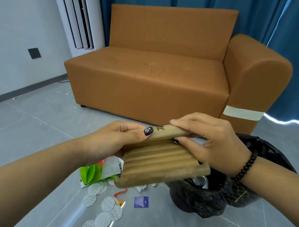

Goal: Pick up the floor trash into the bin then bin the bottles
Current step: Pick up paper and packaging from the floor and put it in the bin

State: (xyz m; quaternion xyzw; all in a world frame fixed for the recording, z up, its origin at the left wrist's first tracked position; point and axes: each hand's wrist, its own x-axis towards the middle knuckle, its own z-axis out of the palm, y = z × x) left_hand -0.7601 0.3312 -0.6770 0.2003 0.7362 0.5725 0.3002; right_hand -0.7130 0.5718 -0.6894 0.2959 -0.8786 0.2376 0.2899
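Note:
Both hands hold a ridged brown cardboard sheet (160, 164) in mid-air, its top edge folded over. My left hand (125, 138) grips the fold's left end, thumb on top. My right hand (207, 141) pinches the fold's right end. Just below and right stands a bin with a black liner (210, 198), its mouth partly hidden by the cardboard and my right wrist. On the floor under the cardboard lie a green and white wrapper (92, 175), several round foil seals (105, 210), a small blue card (141, 202), a red strip (120, 194) and crumpled white paper (142, 188). No bottles are in view.
A brown sofa (153, 81) stands directly ahead, with its armrest (255, 77) at the right above the bin. A white standing unit (81, 18) and blue curtains (295, 26) line the back. A grey wall (16, 40) runs along the left. Grey tiled floor (27, 130) spreads around.

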